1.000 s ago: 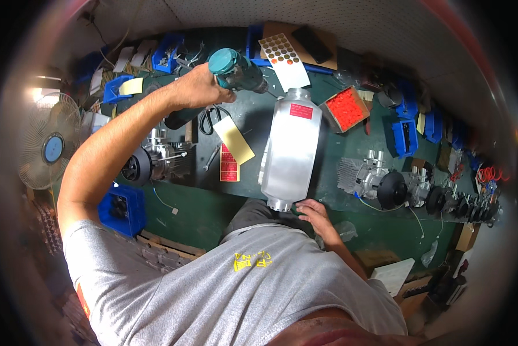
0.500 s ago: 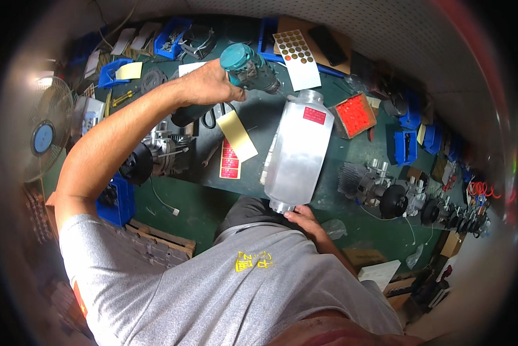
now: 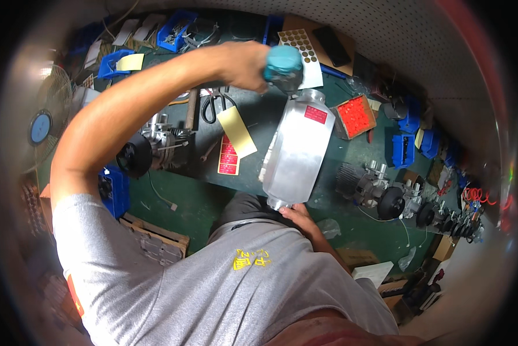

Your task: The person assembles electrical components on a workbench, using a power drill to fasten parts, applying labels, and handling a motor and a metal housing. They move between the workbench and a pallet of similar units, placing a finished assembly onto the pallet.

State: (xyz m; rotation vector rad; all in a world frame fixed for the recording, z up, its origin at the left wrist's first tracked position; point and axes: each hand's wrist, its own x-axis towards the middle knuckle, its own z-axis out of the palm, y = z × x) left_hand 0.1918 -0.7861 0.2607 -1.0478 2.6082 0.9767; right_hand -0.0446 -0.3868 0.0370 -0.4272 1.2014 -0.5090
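Holding a teal power tool [image 3: 283, 63] in the left hand [image 3: 243, 64], fingers wrapped tight round its body, nose down at the top end of a silver metal tank [image 3: 296, 153]. The right hand [image 3: 298, 217] cups the tank's lower end, near its bottom fitting, just above the person's lap; that grip looks closed on the edge, though the fingers are mostly hidden. The tank lies lengthwise on the green counter [image 3: 201, 196], tilted, top end away from the person.

Progress, as a judgement: work on the tank's top end looks mid-step, with tool and tank meeting or very close; contact can't be confirmed. Several small engines [image 3: 155, 144] and [image 3: 380, 193] sit unmounted on both sides, so most of the assembly seems left to do.

Labels and packages:
- Red rectangular label [image 3: 315, 114] on the tank's upper face.
- Strip of red stickers [image 3: 229, 157] flat on the counter left of the tank, a yellow tag [image 3: 236, 130] overlapping its top.
- Open box of red parts [image 3: 354, 115] just right of the tank top.
- White sheet of round brown dots [image 3: 300, 45] behind the tool.
- Blue bins [image 3: 175, 36] along the back edge, more blue bins [image 3: 406, 151] to the right.
- Yellow note [image 3: 130, 61] on a blue bin, far left.
- Scissors [image 3: 216, 106] beside the tag.
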